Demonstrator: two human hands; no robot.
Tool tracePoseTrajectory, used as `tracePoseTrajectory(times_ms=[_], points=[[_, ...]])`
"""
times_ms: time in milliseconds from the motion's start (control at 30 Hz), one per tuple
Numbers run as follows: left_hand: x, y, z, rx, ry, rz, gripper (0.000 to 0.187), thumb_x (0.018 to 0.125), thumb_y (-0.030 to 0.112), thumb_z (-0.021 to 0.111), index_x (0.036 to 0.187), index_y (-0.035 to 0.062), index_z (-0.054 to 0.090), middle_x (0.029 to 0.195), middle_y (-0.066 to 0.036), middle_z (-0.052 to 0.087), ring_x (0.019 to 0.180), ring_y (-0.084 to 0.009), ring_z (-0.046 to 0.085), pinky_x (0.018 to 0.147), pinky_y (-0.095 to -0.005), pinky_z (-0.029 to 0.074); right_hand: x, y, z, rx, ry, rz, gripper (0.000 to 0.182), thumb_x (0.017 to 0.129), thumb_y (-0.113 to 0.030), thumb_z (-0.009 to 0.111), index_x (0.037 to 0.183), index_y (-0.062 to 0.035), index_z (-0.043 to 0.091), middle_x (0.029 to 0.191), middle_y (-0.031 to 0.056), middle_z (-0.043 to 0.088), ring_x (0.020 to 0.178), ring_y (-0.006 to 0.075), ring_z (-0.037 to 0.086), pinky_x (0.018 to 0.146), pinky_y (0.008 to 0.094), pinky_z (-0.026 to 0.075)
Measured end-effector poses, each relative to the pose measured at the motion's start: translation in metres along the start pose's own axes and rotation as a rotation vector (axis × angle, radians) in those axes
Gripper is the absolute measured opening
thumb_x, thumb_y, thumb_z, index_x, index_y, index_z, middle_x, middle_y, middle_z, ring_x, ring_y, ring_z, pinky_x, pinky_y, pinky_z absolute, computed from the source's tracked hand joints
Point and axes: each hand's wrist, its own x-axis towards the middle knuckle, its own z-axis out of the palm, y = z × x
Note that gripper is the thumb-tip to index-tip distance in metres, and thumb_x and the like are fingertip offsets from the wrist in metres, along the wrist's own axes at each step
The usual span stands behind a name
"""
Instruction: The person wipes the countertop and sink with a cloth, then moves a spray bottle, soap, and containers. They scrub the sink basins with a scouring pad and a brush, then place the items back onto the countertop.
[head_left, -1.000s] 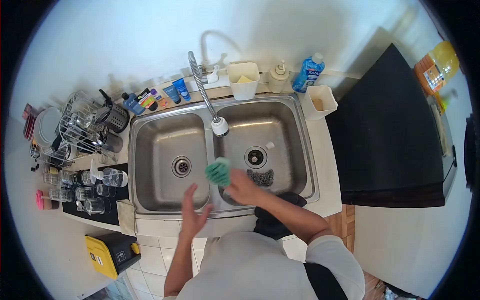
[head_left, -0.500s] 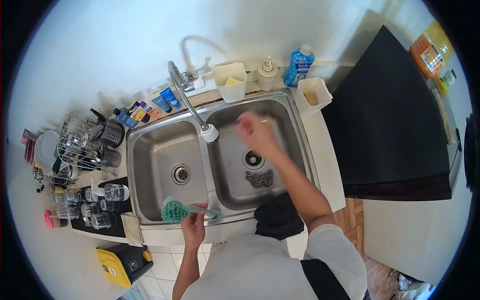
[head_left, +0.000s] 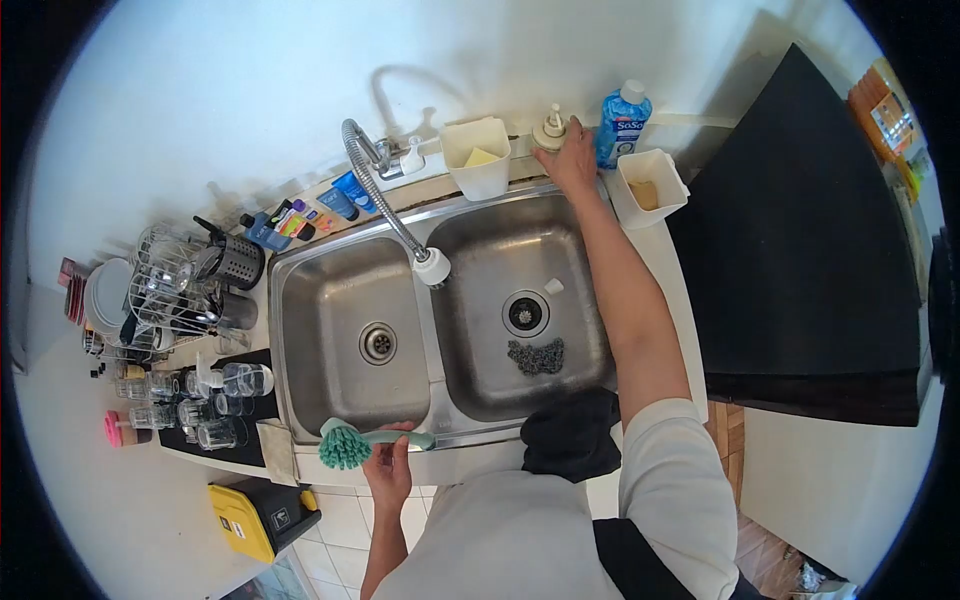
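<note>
Head view looks down on the shiny steel double sink. At the sink's front edge, the left hand is closed around the handle of a green dish brush with a bushy round head. Behind the sink, the right hand rests on a cream soap pump bottle, fingers bent around it. A blue soap bottle stands just beside it.
</note>
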Motion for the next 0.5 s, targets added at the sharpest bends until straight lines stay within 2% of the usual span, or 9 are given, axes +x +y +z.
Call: tracePoseTrajectory(times_ms=[67,167,433,500], points=[[-0.003,0.0,0.0,-0.003,0.003,-0.014,0.019,0.098,0.006,0.058,0.115,-0.0027,0.057,0.109,-0.016,0.07,0.103,-0.0198,0.065,0.092,-0.0329,0.05,0.005,0.003,0.004,0.031,-0.052,0.029,0.089,0.07,-0.033,0.084,0.139,-0.0001,0.037,0.127,0.0271,0.051,0.115,0.0421,0.056,0.095,0.0463,0.05],[-0.006,0.004,0.003,-0.003,0.01,-0.033,0.018,0.098,0.005,0.057,0.114,-0.0031,0.057,0.109,-0.016,0.07,0.104,-0.0205,0.065,0.093,-0.0331,0.05,0.006,0.008,0.009,0.032,0.013,-0.005,0.088,0.069,-0.034,0.082,0.137,0.0012,0.039,0.12,0.0264,0.055,0.109,0.0408,0.06,0.093,0.045,0.051],[-0.003,0.003,0.003,-0.022,-0.011,-0.018,0.017,0.098,0.004,0.058,0.113,-0.003,0.057,0.111,-0.017,0.069,0.105,-0.0205,0.065,0.094,-0.0328,0.049,0.013,0.022,0.009,0.014,0.116,-0.034,0.083,0.07,-0.032,0.079,0.134,0.0038,0.041,0.116,0.027,0.057,0.106,0.0415,0.061,0.09,0.0454,0.052],[-0.003,0.004,0.002,-0.009,-0.008,-0.019,0.017,0.097,0.004,0.059,0.113,-0.0015,0.058,0.112,-0.013,0.068,0.102,-0.017,0.063,0.09,-0.0305,0.049,0.014,0.021,0.01,0.016,0.112,-0.05,0.083,0.069,-0.031,0.079,0.135,0.0041,0.041,0.116,0.027,0.057,0.106,0.0417,0.06,0.09,0.0454,0.052]])
